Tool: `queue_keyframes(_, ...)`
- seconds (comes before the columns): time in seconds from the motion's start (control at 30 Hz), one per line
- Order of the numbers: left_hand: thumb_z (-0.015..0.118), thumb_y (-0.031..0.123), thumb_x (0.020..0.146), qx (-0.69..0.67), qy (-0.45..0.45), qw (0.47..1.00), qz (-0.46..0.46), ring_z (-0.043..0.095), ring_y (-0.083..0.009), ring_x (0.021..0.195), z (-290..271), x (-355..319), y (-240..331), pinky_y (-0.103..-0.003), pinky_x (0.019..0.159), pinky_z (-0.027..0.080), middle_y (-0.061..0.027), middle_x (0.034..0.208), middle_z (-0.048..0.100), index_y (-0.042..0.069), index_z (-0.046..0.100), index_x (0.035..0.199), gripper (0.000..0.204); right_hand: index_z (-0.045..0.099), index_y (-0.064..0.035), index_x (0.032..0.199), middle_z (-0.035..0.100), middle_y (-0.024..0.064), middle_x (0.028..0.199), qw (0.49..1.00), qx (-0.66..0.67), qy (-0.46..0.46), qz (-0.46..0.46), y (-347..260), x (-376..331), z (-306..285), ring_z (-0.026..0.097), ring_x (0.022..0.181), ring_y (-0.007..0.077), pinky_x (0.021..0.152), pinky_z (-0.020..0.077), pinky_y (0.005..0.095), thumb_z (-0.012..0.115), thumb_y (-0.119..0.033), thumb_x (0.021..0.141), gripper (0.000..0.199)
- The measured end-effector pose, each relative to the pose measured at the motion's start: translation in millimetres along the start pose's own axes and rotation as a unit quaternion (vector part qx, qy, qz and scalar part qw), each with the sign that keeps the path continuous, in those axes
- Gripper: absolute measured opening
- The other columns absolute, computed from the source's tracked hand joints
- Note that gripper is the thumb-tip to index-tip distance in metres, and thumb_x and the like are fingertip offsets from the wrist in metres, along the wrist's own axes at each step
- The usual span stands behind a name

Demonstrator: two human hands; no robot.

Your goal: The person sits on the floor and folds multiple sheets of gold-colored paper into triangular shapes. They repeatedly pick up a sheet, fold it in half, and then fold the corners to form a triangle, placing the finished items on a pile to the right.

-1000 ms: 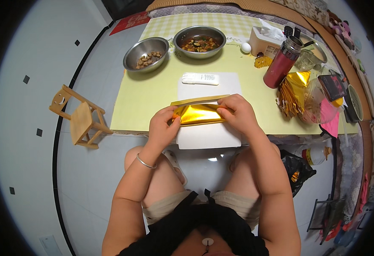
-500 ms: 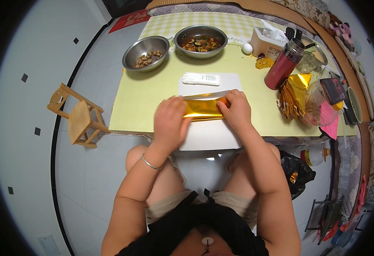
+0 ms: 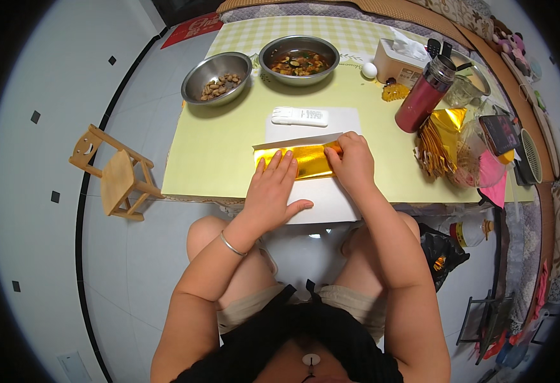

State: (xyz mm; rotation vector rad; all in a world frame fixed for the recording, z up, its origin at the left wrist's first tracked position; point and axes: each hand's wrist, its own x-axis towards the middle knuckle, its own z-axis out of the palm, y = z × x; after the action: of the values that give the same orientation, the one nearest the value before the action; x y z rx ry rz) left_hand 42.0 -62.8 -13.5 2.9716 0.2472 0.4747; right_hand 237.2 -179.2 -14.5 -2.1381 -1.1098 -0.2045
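Observation:
A folded strip of shiny gold foil paper lies across a white sheet at the table's near edge, its pale edge showing along the far side. On the left part of the foil paper my left hand rests flat, fingers stretched out and thumb apart. My right hand is closed on the right end of the foil paper, thumb on top. Just beyond lies a slim white plastic item with small print; its kind is unclear.
Two steel bowls, one with nuts and one with soup-like food, stand farther back. At right are a red flask, a tissue box, an egg, folded gold paper pieces and a phone. A small wooden chair stands left.
My left hand has moved from the foil paper's left end, where it was blurred and curled, to lying flat on top. My right hand keeps its hold.

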Motion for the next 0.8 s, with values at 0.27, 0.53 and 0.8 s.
queue_keyframes(0.27,0.064,0.065,0.086,0.016,-0.028,0.999,0.006,0.034,-0.0494,0.144,-6,1,4,-0.058,0.119,0.025,-0.0273,0.156,0.038,0.005,0.047,0.149,0.09,0.062,0.0018,0.117,0.061,0.0193,0.126,0.992,-0.082,0.04,-0.088,-10,-5,-11,0.057,0.119,0.0365,0.096,0.0473,0.0473,0.069,-0.014,0.087,0.035)
queue_keyframes(0.53,0.064,0.073,0.08,0.015,-0.07,0.997,-0.026,0.021,-0.046,0.152,-10,-8,5,-0.061,0.121,0.018,-0.0271,0.164,0.024,0.007,0.037,0.156,0.104,0.041,-0.0001,0.152,0.037,0.0182,0.16,0.947,-0.083,-0.213,-0.224,-16,-50,-12,0.031,0.151,0.0317,0.124,0.0231,0.0447,0.06,-0.043,0.097,0.072)
queue_keyframes(0.8,0.06,0.068,0.086,0.087,-0.133,0.986,-0.047,0.016,-0.0383,0.155,-27,-10,-45,-0.068,0.119,0.012,-0.0185,0.167,0.023,0.011,0.033,0.159,0.096,0.054,0.0019,0.139,0.05,0.0192,0.15,0.944,-0.146,-0.21,-0.206,9,-35,-45,0.047,0.138,0.0322,0.121,0.0297,0.0465,0.06,-0.032,0.096,0.055)
